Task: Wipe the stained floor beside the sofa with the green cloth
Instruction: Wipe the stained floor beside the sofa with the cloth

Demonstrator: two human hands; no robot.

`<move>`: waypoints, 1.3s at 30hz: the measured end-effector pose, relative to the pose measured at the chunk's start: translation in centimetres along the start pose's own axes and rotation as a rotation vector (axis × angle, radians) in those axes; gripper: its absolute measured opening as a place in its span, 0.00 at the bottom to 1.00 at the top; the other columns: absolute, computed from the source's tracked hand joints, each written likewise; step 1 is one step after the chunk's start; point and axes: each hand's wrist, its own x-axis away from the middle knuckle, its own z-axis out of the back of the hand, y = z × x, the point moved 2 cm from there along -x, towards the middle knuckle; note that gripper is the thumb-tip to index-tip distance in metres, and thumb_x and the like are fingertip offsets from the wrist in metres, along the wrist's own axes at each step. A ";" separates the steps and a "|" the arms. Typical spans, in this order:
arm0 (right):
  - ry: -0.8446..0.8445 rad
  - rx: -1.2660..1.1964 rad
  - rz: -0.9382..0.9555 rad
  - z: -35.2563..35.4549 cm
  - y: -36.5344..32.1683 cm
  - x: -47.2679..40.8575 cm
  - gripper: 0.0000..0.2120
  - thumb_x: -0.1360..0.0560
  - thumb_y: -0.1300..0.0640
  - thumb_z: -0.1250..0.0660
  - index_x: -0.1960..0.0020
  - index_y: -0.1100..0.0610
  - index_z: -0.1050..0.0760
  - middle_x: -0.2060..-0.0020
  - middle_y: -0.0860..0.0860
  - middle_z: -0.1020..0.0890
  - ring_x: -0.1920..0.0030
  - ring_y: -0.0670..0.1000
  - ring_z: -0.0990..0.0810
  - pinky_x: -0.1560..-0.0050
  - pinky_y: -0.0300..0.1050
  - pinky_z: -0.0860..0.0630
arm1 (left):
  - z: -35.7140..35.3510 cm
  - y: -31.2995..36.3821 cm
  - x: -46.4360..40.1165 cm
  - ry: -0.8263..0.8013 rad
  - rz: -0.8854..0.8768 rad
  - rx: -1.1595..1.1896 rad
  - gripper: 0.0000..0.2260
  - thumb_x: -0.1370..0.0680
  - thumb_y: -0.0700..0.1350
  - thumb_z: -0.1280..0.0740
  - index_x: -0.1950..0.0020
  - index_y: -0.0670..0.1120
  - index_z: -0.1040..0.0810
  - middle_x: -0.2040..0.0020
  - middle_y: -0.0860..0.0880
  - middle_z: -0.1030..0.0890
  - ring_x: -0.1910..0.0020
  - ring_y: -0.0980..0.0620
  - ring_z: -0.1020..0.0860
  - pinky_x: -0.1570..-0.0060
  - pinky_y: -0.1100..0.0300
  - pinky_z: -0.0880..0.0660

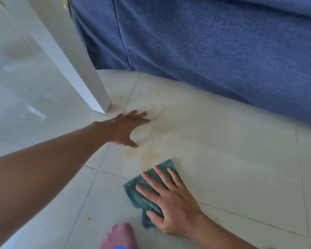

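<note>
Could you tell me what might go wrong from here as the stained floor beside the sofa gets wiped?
1. The left hand is planted flat at the edge of the yellowish stain; it could slip or pick up residue.
2. The right hand presses the green cloth just short of the stain; pushing forward may smear it toward the blue sofa.
3. A separate small spot lies nearer the person and could be missed.
</note>
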 end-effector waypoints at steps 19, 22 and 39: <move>-0.088 -0.116 0.473 -0.6 -8.0 -10.8 0.25 0.24 0.48 0.33 0.27 0.41 0.28 0.19 0.48 0.40 0.18 0.56 0.52 0.20 0.57 0.64 | -0.1 -0.2 0.2 -0.002 0.002 0.002 0.44 0.26 0.54 0.27 0.19 0.58 0.53 0.19 0.56 0.60 0.20 0.51 0.59 0.23 0.41 0.53; -0.162 -0.229 0.572 0.2 -5.9 -10.6 0.23 0.29 0.57 0.30 0.35 0.43 0.19 0.22 0.48 0.32 0.19 0.54 0.46 0.19 0.53 0.62 | 0.0 -0.3 0.2 0.003 0.001 0.001 0.45 0.26 0.55 0.26 0.19 0.58 0.52 0.19 0.56 0.59 0.20 0.51 0.59 0.23 0.41 0.52; 0.006 -0.158 0.441 1.1 0.9 -7.3 0.26 0.30 0.54 0.31 0.32 0.44 0.21 0.23 0.45 0.31 0.19 0.49 0.43 0.19 0.53 0.52 | -0.6 -0.8 0.3 0.042 -0.033 0.041 0.44 0.26 0.55 0.26 0.19 0.58 0.52 0.19 0.57 0.59 0.20 0.53 0.60 0.23 0.41 0.57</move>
